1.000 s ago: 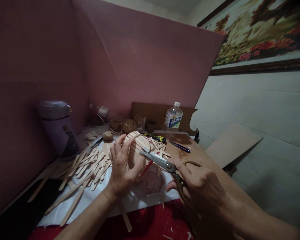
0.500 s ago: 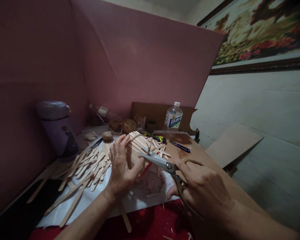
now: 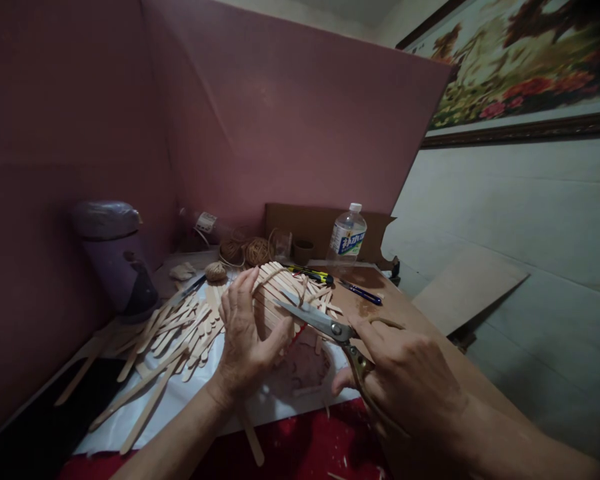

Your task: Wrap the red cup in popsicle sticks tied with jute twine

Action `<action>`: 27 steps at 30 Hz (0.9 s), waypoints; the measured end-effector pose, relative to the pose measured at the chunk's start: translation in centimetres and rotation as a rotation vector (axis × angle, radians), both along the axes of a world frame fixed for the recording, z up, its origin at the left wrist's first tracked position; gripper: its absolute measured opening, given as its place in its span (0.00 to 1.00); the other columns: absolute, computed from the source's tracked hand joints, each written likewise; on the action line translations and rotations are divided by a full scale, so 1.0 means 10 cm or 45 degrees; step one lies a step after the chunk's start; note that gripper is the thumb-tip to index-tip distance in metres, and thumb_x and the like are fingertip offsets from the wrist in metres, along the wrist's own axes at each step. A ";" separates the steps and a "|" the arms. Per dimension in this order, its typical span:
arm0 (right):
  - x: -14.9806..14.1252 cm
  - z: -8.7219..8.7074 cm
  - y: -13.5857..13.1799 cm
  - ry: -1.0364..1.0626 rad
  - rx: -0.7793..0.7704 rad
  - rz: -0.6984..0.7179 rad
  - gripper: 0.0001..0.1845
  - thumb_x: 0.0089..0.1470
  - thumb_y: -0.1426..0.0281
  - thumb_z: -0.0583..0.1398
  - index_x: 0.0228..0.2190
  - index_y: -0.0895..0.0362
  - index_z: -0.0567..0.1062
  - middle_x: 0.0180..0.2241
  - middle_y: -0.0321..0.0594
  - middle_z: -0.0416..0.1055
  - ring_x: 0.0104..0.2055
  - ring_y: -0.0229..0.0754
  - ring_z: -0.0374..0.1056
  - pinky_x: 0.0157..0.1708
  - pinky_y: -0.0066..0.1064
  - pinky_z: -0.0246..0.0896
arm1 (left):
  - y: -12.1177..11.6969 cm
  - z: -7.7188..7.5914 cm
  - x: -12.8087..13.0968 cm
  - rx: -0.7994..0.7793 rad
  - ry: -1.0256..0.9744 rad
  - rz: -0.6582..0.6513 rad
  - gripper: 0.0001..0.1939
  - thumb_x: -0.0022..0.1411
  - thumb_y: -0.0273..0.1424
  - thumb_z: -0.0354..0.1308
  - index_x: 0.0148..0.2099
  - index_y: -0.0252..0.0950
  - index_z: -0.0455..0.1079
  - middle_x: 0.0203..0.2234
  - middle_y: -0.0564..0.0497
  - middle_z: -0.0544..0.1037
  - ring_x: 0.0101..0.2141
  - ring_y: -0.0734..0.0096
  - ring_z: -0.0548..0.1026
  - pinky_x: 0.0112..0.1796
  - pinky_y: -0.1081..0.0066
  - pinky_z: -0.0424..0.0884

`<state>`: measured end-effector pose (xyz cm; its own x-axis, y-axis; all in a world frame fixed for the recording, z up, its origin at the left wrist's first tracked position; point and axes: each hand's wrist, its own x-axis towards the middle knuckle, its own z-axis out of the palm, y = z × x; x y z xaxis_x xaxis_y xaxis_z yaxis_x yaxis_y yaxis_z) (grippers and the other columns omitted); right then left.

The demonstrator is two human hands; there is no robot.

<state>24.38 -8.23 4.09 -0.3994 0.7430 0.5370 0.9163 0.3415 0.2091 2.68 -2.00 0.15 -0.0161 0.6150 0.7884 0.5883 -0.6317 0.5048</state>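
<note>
My left hand (image 3: 245,333) is wrapped round the left side of a piece made of wooden craft sticks (image 3: 270,300), standing on the table. Brown twine (image 3: 273,277) runs across its upper part and ends in a knot or loop on the right. In my right hand (image 3: 405,373) is a pair of scissors (image 3: 330,327) with brass-coloured handles, fingers through the loops. The blades lie a little apart beside the twine, in front of the sticks; whether they touch the twine I cannot tell. A thin red strip shows below the blades.
Loose craft sticks (image 3: 190,333) cover the white sheet (image 3: 105,427) at left. Behind are twine balls (image 3: 257,251), a plastic bottle (image 3: 347,233), a yellow-black utility knife (image 3: 313,274) and a blue-handled tool (image 3: 363,293). A purple canister (image 3: 113,267) stands far left, before pink panels.
The scissor blades have moved slightly and sit a little closer together near the twine. My left hand keeps its hold on the stick piece.
</note>
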 end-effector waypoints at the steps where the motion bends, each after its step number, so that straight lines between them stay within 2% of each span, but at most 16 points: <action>1: 0.00 -0.02 0.01 0.003 0.017 0.016 0.31 0.55 0.44 0.54 0.38 0.60 0.74 0.23 0.41 0.72 0.24 0.47 0.69 0.24 0.34 0.50 | 0.00 0.00 0.00 -0.001 0.002 0.000 0.35 0.57 0.36 0.58 0.64 0.39 0.51 0.58 0.40 0.61 0.58 0.50 0.59 0.58 0.48 0.53; 6: 0.04 -0.10 0.06 -0.004 0.112 0.092 0.29 0.61 0.48 0.49 0.36 0.61 0.75 0.23 0.44 0.72 0.24 0.45 0.68 0.25 0.34 0.50 | -0.01 0.00 0.00 0.008 0.018 -0.012 0.36 0.57 0.36 0.59 0.64 0.38 0.51 0.59 0.39 0.61 0.58 0.50 0.59 0.58 0.48 0.53; 11: 0.08 -0.17 0.10 -0.047 0.098 0.106 0.30 0.58 0.46 0.53 0.39 0.62 0.74 0.21 0.41 0.71 0.23 0.44 0.67 0.24 0.33 0.48 | 0.00 0.00 0.00 0.003 0.017 -0.008 0.35 0.57 0.36 0.58 0.64 0.38 0.52 0.59 0.39 0.61 0.58 0.50 0.59 0.58 0.48 0.53; 14: 0.07 -0.16 0.08 -0.045 0.103 0.073 0.30 0.58 0.47 0.53 0.40 0.63 0.74 0.22 0.42 0.71 0.23 0.45 0.66 0.24 0.33 0.47 | 0.00 0.00 0.00 -0.006 0.017 -0.001 0.35 0.57 0.36 0.58 0.64 0.39 0.52 0.58 0.40 0.62 0.58 0.50 0.60 0.58 0.48 0.53; 19: 0.02 -0.07 0.02 -0.024 0.065 0.007 0.25 0.54 0.47 0.58 0.33 0.59 0.73 0.22 0.41 0.70 0.24 0.46 0.67 0.24 0.33 0.49 | -0.01 0.00 0.00 -0.005 0.016 -0.008 0.36 0.56 0.36 0.59 0.64 0.39 0.51 0.59 0.40 0.61 0.58 0.50 0.59 0.58 0.49 0.53; 22: 0.01 -0.05 0.00 -0.030 0.033 -0.039 0.25 0.53 0.48 0.57 0.36 0.59 0.73 0.23 0.41 0.70 0.24 0.48 0.68 0.24 0.34 0.49 | -0.01 0.01 0.00 0.007 0.015 -0.012 0.36 0.56 0.36 0.59 0.64 0.38 0.51 0.59 0.40 0.61 0.58 0.50 0.60 0.58 0.48 0.53; 27: 0.06 -0.06 0.02 -0.028 -0.143 -0.063 0.17 0.55 0.62 0.57 0.44 0.57 0.70 0.25 0.40 0.72 0.27 0.48 0.70 0.26 0.33 0.50 | -0.02 0.01 0.00 0.013 0.032 -0.024 0.36 0.56 0.36 0.59 0.65 0.39 0.51 0.59 0.40 0.61 0.59 0.49 0.59 0.59 0.47 0.52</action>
